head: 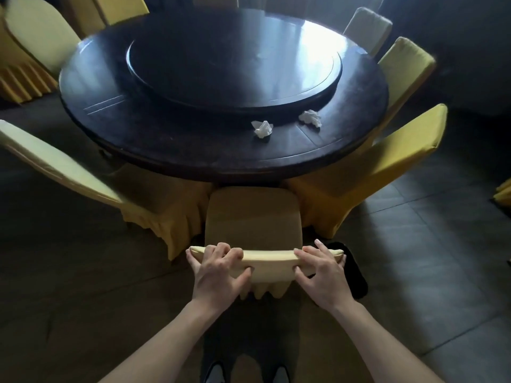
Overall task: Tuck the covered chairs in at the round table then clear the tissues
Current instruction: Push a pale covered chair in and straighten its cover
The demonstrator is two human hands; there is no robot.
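Chair [253, 217] backrest top: left grip [218, 268], right grip [322, 272] curled over.

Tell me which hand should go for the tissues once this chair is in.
Right, probably. Both hands grip the chair top: left hand, right hand. Both tissues lie on the table right of the chair's middle, nearer the right hand's side, so its reach looks shorter.
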